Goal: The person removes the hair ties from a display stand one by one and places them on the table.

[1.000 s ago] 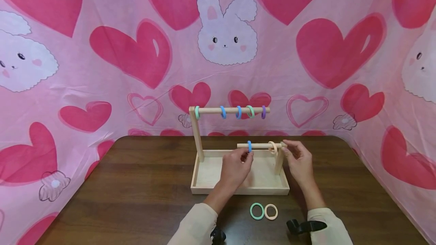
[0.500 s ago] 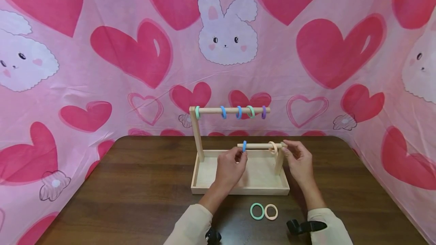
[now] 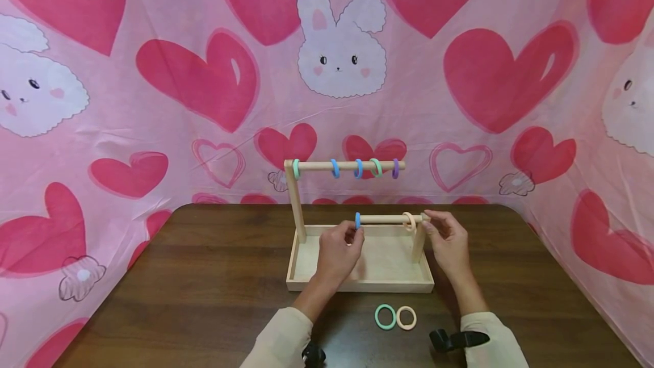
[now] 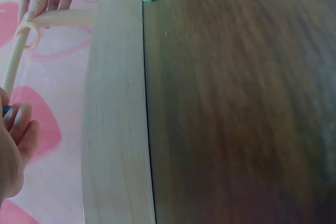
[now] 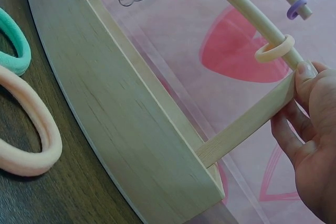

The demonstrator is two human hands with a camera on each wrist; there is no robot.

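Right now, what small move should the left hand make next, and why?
Probably the left hand should draw the blue ring off the lower pale round wooden bar: it pinches that ring at the bar's free end, having slid it outward, while the right hand holds the opposite end.

A dark brown wood-grain table point(image 3: 204, 277) spreads across six o'clock in the head view, its far corners rounded. Behind it hangs a pink printed fabric backdrop point(image 3: 414, 95), slightly creased. At twelve o'clock it shows a white rabbit face point(image 3: 341, 67) with one ear folded and pink cheeks; a second rabbit point(image 3: 41, 92) is cut off between nine and ten o'clock, a third point(image 3: 631, 101) between two and three. A large red-pink heart point(image 3: 503, 84) with a pale glint sits at two o'clock, a line-drawn heart point(image 3: 461, 166) at three, and a sketched flower point(image 3: 82, 278) at eight.
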